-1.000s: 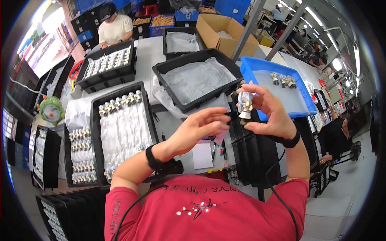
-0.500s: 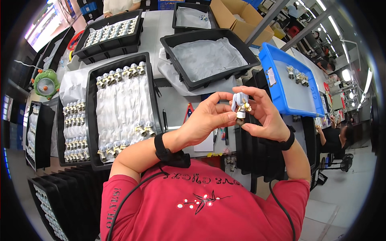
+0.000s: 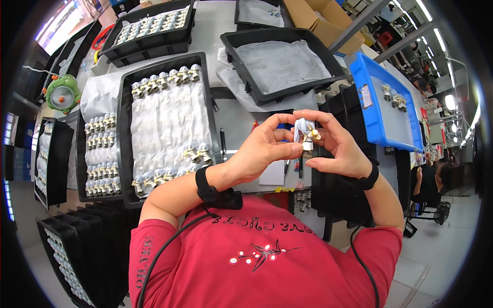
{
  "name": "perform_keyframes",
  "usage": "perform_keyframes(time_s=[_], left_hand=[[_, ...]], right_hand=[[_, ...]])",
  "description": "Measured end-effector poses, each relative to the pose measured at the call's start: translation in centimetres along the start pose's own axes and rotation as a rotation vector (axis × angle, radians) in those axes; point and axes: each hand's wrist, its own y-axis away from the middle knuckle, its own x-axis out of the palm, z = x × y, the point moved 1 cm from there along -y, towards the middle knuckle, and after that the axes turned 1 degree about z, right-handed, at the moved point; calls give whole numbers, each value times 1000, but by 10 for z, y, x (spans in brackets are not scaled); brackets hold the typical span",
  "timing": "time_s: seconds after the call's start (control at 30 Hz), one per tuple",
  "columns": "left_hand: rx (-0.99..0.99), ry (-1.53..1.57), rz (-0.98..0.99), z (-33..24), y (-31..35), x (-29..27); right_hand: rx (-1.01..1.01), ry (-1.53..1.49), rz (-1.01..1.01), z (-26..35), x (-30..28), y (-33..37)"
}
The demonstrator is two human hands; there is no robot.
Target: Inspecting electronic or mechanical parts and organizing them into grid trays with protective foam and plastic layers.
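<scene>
Both hands [image 3: 267, 149] [image 3: 341, 149] pinch a small metal fitting [image 3: 307, 134] above the table

Bright, even overhead light, sharp centre; fisheye bends edges into dark rim

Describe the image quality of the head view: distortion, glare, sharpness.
Head view: strong fisheye, with tray edges bowing toward a black circular rim. Bright ceiling lights flare at the right edge, and a window glow washes out the top left. The left hand, right hand and small metal fitting are fairly sharp; the fitting's fine detail is too small to resolve.
</scene>
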Motion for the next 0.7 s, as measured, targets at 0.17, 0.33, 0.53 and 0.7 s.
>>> perform_keyframes(time_s=[0.17,0.33,0.53,0.7], left_hand=[[-55,-80,-46,-14,35,-33],[-194,-191,-125,-29,87,-73],[-110,-209,-253,-36,138,-117],[-64,-185,-352,-53,168,-131]], right_hand=[[-29,41,91,-17,29,-33],[-9,65,158,-31,77,-68],[-153,161,176,-53,129,-113],[-209,161,100,-67,163,-136]])
